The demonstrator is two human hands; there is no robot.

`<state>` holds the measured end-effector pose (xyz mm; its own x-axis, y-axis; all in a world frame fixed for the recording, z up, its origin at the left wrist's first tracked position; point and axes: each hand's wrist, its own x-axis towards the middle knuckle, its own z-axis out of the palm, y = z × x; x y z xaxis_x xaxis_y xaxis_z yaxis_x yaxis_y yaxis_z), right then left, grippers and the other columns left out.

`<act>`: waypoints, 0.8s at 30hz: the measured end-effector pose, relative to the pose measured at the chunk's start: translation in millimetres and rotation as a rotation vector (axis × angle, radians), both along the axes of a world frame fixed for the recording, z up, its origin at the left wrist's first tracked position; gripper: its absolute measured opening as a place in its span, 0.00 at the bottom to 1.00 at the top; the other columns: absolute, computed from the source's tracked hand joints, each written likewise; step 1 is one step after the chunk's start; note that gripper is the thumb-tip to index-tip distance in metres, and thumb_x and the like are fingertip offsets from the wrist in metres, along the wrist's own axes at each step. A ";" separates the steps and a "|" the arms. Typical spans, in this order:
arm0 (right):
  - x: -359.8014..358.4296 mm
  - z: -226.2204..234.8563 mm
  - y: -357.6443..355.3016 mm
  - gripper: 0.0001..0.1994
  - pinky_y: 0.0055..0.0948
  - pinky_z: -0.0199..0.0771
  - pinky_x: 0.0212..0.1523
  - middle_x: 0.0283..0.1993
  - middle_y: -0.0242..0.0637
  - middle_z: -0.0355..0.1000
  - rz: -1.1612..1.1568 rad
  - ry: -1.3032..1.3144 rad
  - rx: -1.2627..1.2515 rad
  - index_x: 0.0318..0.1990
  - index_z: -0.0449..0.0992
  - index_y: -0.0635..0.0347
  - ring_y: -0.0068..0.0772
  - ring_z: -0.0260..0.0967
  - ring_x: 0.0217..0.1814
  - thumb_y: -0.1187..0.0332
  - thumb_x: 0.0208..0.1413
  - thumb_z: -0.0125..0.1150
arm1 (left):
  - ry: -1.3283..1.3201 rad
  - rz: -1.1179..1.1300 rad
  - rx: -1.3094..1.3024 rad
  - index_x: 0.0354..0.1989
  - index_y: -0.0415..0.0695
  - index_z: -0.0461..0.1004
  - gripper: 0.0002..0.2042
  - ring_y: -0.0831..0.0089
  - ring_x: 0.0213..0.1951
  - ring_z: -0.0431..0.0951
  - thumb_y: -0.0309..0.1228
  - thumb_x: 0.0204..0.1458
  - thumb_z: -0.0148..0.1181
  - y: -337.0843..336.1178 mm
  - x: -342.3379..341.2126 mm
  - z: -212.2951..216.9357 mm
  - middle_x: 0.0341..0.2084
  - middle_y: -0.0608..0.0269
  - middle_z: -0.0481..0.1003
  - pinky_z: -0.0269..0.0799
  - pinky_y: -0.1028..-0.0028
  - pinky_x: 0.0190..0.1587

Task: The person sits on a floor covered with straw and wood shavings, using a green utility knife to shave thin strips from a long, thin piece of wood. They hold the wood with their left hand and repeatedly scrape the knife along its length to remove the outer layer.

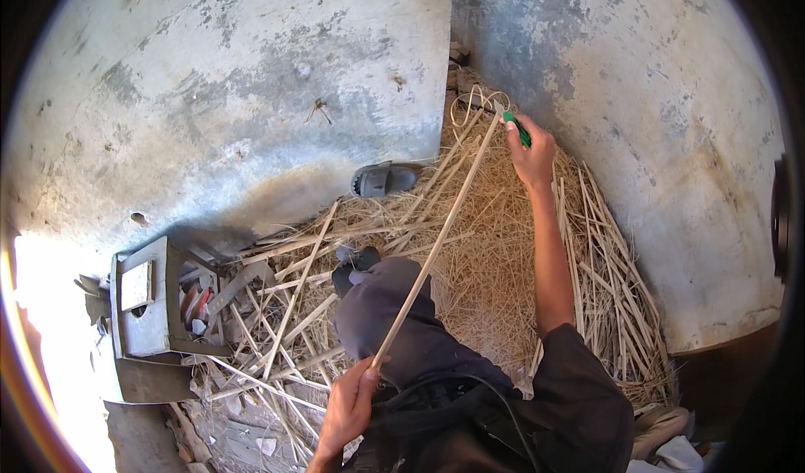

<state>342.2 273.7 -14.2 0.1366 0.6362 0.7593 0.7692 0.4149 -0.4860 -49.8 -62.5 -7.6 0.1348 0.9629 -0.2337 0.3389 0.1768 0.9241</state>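
A long, pale strip of split cane or bamboo [442,236] slants from near my lap up toward the far corner. My left hand [350,402] is closed round its near end. Out at full reach, my right hand [533,153] grips a knife with a green handle [517,129]. The knife's short blade [500,106] lies at the strip's far tip; whether it cuts into it is too small to tell. A thin curled shaving [460,108] loops beside the blade.
Fine shavings [495,246] cover the floor ahead. Split sticks are piled along the right wall [616,284], with more scattered at left. A dark sandal [383,179] rests by the left wall. A wooden box [159,305] with odds and ends inside stands at far left.
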 end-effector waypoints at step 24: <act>-53.0 -20.6 -75.3 0.20 0.16 0.51 0.18 0.26 0.21 0.63 0.748 1.045 -0.450 0.61 0.75 0.59 0.10 0.50 0.18 0.53 0.76 0.51 | -0.437 0.061 -0.142 0.57 0.31 0.73 0.21 0.76 0.25 0.75 0.39 0.77 0.42 32.0 5.6 -11.9 0.30 0.57 0.77 0.74 0.76 0.30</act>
<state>289.2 198.4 -34.8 0.0313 0.9742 0.2237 -0.3746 0.2189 -0.9010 -44.2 -30.4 -19.5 0.1939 0.9346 -0.2981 -0.0916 0.3198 0.9431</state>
